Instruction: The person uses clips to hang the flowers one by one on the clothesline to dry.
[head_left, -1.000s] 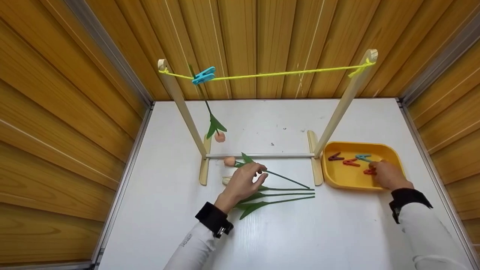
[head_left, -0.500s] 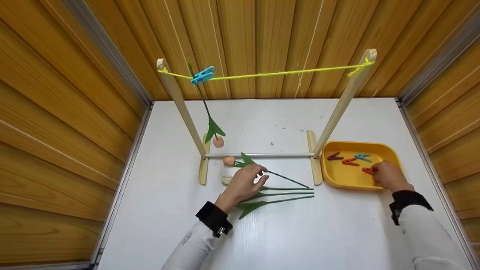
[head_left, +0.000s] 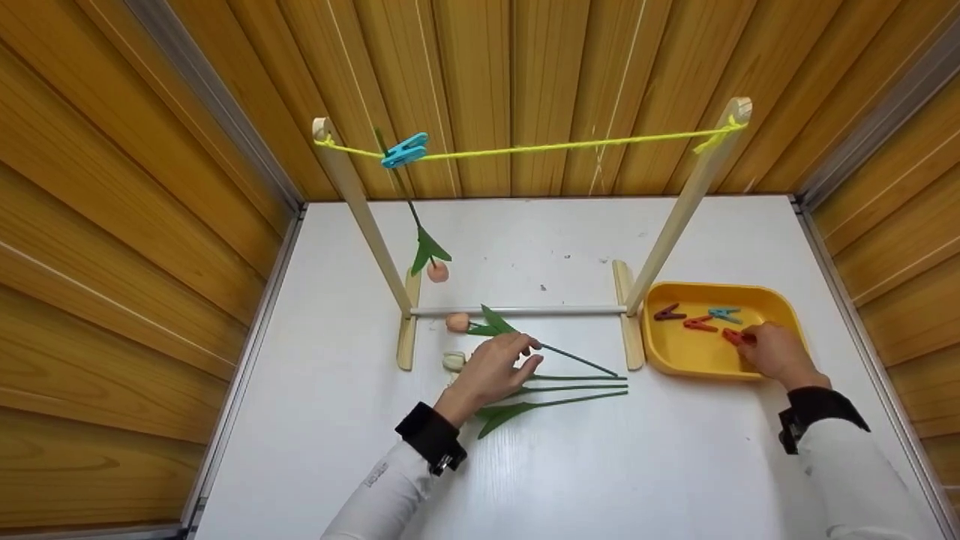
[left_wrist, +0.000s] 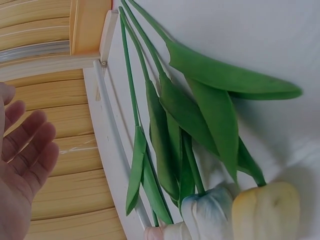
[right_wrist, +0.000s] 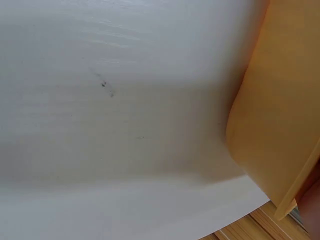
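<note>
Down on the white table [head_left: 570, 465], the left hand [head_left: 491, 371] hovers over a bunch of tulips [head_left: 525, 390] lying just in front of the rack [head_left: 517, 309], near the middle of the table. Its fingers are curled toward the topmost stem [head_left: 581, 358], fingertips at or on it; the head view does not show whether they pinch it. In the left wrist view the hand [left_wrist: 22, 170] shows loosely spread fingers apart from the stems [left_wrist: 150, 100], holding nothing there. The right hand [head_left: 776, 352] reaches into the yellow tray [head_left: 675, 360] by the table's right edge, its fingertips pinching a red peg [head_left: 737, 337]. Three more pegs, maroon [head_left: 667, 313], red [head_left: 699, 323] and blue [head_left: 724, 313], lie in the tray's far half. A yellow string [head_left: 562, 146] runs between the rack's two posts, and a blue peg [head_left: 405, 150] near its left end clamps one tulip [head_left: 429, 255] hanging head down.
</note>
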